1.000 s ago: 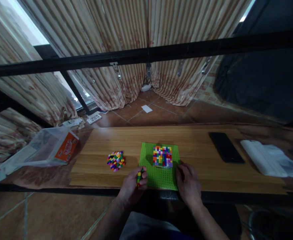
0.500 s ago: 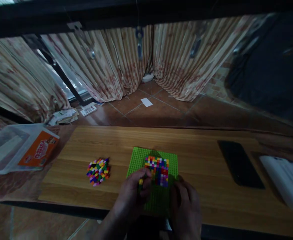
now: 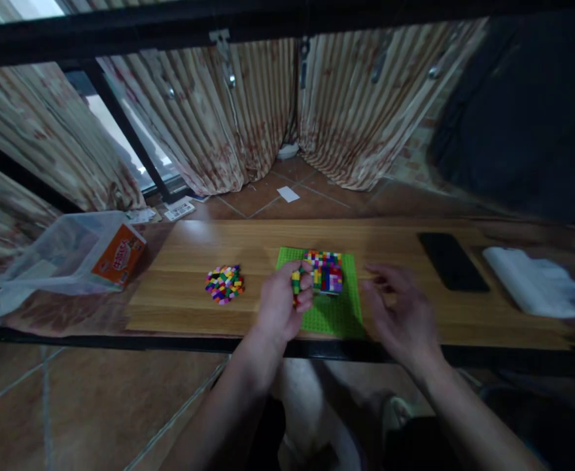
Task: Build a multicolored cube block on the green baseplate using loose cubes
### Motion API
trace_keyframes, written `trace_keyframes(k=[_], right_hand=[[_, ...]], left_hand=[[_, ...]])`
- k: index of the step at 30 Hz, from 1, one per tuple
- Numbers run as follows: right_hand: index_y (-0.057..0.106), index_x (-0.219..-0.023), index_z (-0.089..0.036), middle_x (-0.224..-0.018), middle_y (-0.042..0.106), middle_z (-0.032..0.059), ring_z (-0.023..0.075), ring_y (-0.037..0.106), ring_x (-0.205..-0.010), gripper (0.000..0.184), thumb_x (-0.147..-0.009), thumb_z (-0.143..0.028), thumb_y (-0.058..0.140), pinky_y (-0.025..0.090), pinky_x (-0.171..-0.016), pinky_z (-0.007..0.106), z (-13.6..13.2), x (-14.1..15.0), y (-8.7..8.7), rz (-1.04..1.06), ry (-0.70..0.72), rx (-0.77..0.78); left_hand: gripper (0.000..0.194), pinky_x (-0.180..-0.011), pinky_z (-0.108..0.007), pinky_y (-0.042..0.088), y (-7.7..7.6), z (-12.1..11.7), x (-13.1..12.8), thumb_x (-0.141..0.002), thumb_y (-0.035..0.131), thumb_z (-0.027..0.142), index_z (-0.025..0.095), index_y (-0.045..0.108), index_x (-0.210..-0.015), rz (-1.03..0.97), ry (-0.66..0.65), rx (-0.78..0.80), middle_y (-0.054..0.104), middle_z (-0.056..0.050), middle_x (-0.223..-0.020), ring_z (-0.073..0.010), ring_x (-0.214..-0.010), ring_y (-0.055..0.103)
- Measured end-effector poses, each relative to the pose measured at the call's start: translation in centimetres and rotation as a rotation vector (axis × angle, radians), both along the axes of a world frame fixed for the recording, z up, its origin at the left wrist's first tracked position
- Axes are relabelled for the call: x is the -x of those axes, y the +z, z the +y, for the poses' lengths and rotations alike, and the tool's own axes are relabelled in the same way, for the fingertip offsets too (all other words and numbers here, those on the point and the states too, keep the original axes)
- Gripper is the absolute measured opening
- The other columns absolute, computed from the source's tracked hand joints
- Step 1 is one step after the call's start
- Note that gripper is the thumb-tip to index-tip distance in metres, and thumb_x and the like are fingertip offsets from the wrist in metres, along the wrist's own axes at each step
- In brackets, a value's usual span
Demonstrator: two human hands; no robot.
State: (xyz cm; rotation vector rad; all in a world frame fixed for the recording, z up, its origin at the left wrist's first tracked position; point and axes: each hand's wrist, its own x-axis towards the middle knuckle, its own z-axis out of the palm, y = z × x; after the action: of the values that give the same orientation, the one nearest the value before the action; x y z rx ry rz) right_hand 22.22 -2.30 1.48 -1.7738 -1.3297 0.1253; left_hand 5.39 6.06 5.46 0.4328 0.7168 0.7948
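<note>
My left hand (image 3: 287, 296) is closed around several small toy bricks (image 3: 296, 285), green, yellow and red, that show between its fingers. It hovers over the left part of a green baseplate (image 3: 339, 318). On the baseplate stands a block of many-coloured bricks (image 3: 327, 269), its left edge partly covered by my left hand. My right hand (image 3: 401, 313) is off the baseplate's right edge, fingers apart and curved, with nothing visible in them. A loose pile of coloured bricks (image 3: 225, 284) lies on the table to the left.
The wooden table (image 3: 184, 261) carries a black phone-like slab (image 3: 453, 261) and a white package (image 3: 527, 281) at right. A clear plastic bin (image 3: 81, 252) with an orange label stands at left. A dark metal bar (image 3: 267, 19) crosses above, before striped curtains (image 3: 252, 124).
My right hand has moved away from the baseplate's right edge and its fingers have spread. My left hand still grips its bricks, now over the baseplate's left part. The camera view has shifted.
</note>
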Motion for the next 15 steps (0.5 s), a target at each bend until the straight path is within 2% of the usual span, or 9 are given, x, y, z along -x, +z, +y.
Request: trace_keyframes(k=[1, 3, 5, 7, 11, 15], right_hand=[[0.063, -0.117, -0.021, -0.116, 0.063, 0.011, 0.0266, 0.061, -0.108, 0.038, -0.088, -0.045, 0.055, 0.05, -0.093, 0.043, 0.4, 0.0, 0.6, -0.027, 0.062, 0.022], [0.053, -0.134, -0.023, -0.133, 0.056, 0.0115, 0.031, 0.052, -0.125, 0.061, -0.08, -0.047, 0.067, 0.042, -0.105, 0.049, 1.2, -0.1, 0.8, -0.036, 0.159, 0.118], [0.04, -0.145, -0.025, -0.143, 0.048, 0.0124, 0.0336, 0.044, -0.133, 0.084, -0.071, -0.044, 0.076, 0.036, -0.11, 0.053, 2.1, -0.2, 0.1, 0.003, 0.226, 0.22], [0.031, -0.15, -0.025, -0.147, 0.044, 0.0133, 0.0335, 0.041, -0.137, 0.097, -0.067, -0.036, 0.08, 0.033, -0.113, 0.053, 3.1, -0.1, -0.9, 0.054, 0.287, 0.291], [0.025, -0.152, -0.028, -0.149, 0.043, 0.0121, 0.0305, 0.041, -0.137, 0.1, -0.067, -0.021, 0.076, 0.031, -0.114, 0.052, 5.2, 0.1, -2.5, 0.126, 0.364, 0.353], [0.022, -0.153, -0.031, -0.151, 0.04, 0.0115, 0.0296, 0.042, -0.137, 0.101, -0.069, -0.021, 0.076, 0.033, -0.113, 0.051, 6.9, -0.4, -3.3, 0.169, 0.459, 0.352]], left_hand=[[0.009, -0.035, -0.014, 0.015, 0.1, 0.7, 0.3, -0.082, 0.056, 0.022, 0.015, 0.053, -0.077, 0.022, 0.048, -0.011, 0.037, 0.008, -0.053, -0.0022, -0.037, 0.026], [0.008, -0.035, -0.015, 0.016, -0.2, 2.0, 0.9, -0.082, 0.054, 0.021, 0.015, 0.053, -0.077, 0.023, 0.12, 0.001, 0.037, 0.009, -0.053, -0.0022, -0.037, 0.027], [0.008, -0.034, -0.015, 0.015, -0.9, 3.0, 1.2, -0.082, 0.05, 0.02, 0.016, 0.052, -0.075, 0.031, 0.172, 0.016, 0.037, 0.009, -0.052, -0.0022, -0.035, 0.027], [0.008, -0.034, -0.015, 0.016, -1.7, 3.7, 1.2, -0.081, 0.05, 0.019, 0.016, 0.052, -0.074, 0.052, 0.19, 0.032, 0.038, 0.008, -0.051, -0.0026, -0.035, 0.027], [0.004, -0.034, -0.015, 0.017, -3.1, 4.4, 0.5, -0.078, 0.052, 0.019, 0.016, 0.053, -0.075, 0.086, 0.21, 0.053, 0.04, 0.008, -0.051, -0.0025, -0.035, 0.029], [0.007, -0.034, -0.015, 0.017, -3.7, 4.7, -0.6, -0.078, 0.054, 0.021, 0.015, 0.055, -0.076, 0.115, 0.168, 0.015, 0.041, 0.007, -0.052, -0.003, -0.037, 0.029]])
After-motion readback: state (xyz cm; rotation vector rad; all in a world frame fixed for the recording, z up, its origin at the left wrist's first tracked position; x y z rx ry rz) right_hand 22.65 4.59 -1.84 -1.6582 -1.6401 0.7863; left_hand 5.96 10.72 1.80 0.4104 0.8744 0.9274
